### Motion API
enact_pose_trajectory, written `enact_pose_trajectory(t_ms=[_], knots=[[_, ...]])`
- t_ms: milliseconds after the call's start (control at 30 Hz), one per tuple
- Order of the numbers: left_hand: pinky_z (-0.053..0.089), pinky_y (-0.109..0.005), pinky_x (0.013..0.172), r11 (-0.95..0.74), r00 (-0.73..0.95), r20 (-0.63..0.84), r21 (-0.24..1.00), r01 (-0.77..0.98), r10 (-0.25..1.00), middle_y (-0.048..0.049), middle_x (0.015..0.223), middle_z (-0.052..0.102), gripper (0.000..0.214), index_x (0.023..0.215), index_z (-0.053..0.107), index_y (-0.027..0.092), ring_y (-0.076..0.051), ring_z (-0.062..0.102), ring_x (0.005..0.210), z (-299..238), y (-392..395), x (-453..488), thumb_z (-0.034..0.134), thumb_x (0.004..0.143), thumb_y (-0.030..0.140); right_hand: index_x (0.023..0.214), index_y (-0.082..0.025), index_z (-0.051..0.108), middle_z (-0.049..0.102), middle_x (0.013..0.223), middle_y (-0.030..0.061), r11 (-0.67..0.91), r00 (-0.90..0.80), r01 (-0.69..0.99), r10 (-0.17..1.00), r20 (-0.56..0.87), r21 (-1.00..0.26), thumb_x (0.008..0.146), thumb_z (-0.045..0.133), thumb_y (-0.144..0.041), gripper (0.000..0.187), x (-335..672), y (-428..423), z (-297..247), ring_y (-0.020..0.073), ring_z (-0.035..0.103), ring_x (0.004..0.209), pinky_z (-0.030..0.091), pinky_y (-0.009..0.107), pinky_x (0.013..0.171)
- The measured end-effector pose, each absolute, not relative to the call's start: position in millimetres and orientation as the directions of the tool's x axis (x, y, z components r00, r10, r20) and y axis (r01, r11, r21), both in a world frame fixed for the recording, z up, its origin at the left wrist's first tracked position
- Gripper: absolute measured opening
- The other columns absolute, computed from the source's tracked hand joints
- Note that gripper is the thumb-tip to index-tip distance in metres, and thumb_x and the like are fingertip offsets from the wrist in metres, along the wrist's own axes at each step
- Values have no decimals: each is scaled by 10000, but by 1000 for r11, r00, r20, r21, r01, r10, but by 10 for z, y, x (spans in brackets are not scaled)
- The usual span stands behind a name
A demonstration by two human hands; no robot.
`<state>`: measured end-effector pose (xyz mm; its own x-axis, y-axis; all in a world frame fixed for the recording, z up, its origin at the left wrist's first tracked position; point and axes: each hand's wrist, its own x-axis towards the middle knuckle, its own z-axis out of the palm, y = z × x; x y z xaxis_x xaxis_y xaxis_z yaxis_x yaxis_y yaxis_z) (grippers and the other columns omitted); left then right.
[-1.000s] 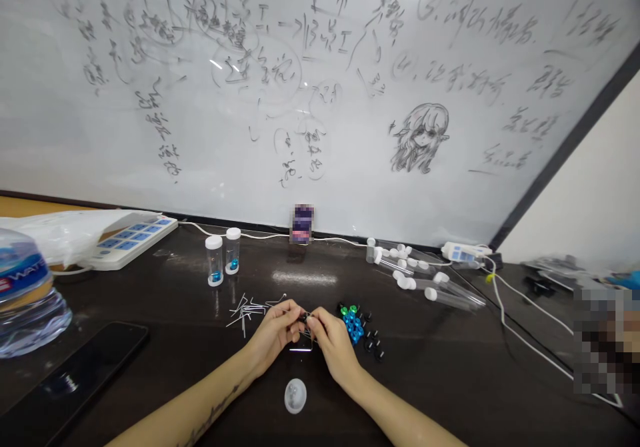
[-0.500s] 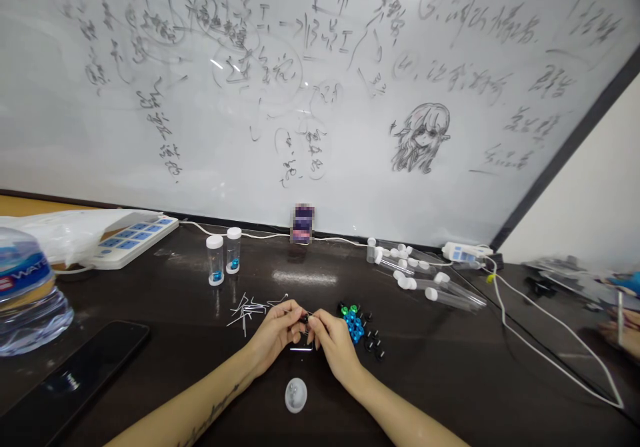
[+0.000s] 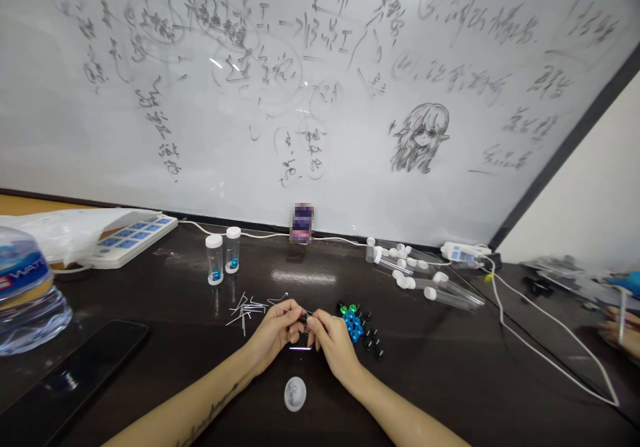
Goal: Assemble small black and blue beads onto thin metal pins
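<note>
My left hand (image 3: 277,327) and my right hand (image 3: 333,341) meet at the middle of the dark table, fingertips nearly touching. Between them they pinch a small black part (image 3: 303,319); its exact kind is too small to tell. A thin metal piece shows by the fingertips, mostly hidden. Below the hands a short bright metal rod (image 3: 301,348) lies on the table. Left of my left hand are several bent hex keys (image 3: 246,308). Beside my right hand sit blue knob-like parts (image 3: 354,327), green ones (image 3: 353,309) and black-headed screws (image 3: 373,340). Nearer me stands a small translucent cup (image 3: 295,394).
Two capped clear tubes (image 3: 215,260) with blue parts stand back left. Several empty-looking tubes (image 3: 453,298) and white caps lie right. A phone (image 3: 75,380), water bottle (image 3: 27,293) and power strip (image 3: 133,241) are left. Cables (image 3: 550,360) and another person's hand (image 3: 617,323) are at right.
Almost nothing differs. Both hands keep their pinch on the small black part, with only slight finger movement; the whole view has shifted very slightly.
</note>
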<state>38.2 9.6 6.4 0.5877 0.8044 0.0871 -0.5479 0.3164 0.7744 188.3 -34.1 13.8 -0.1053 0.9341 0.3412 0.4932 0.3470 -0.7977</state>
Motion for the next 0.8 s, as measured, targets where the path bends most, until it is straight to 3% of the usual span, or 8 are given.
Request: enact_pose_trajectory(t_ms=[167, 400, 500, 667, 800], knots=[[288, -175, 468, 311, 562, 76, 767, -561, 824, 25, 571, 468, 196, 706, 599, 134, -65, 386, 498, 81, 100, 382, 689, 753, 302, 784, -182, 557, 564, 647, -31, 380, -43, 481, 910, 412, -790, 848, 585, -308, 144, 1861, -353, 179, 123, 515, 589, 375, 208, 556], [297, -183, 474, 319, 596, 79, 784, -532, 799, 12, 552, 498, 210, 712, 592, 139, -73, 404, 489, 83, 82, 387, 678, 762, 324, 615, -169, 532, 493, 451, -35, 313, -96, 461, 948, 304, -831, 950, 353, -442, 467, 1880, -320, 88, 97, 458, 402, 334, 202, 445], [297, -182, 477, 310, 588, 83, 785, -536, 805, 16, 546, 492, 201, 717, 595, 139, -73, 411, 487, 80, 81, 388, 665, 773, 318, 635, -168, 540, 506, 488, -31, 333, -92, 474, 939, 330, -815, 942, 384, -433, 434, 1873, -326, 111, 102, 474, 440, 349, 204, 471], [293, -179, 471, 296, 559, 90, 773, -561, 824, 34, 541, 457, 194, 709, 596, 136, -63, 379, 475, 73, 87, 387, 667, 772, 304, 773, -187, 560, 559, 712, -10, 413, -49, 530, 887, 459, -741, 839, 594, -353, 181, 1847, -363, 203, 139, 523, 645, 389, 223, 590], [291, -182, 470, 307, 583, 92, 778, -548, 807, 26, 537, 475, 183, 739, 604, 135, -68, 387, 477, 70, 84, 388, 657, 781, 304, 624, -171, 545, 520, 568, -21, 368, -85, 539, 918, 386, -757, 910, 475, -397, 371, 1866, -349, 138, 121, 493, 535, 360, 217, 529]])
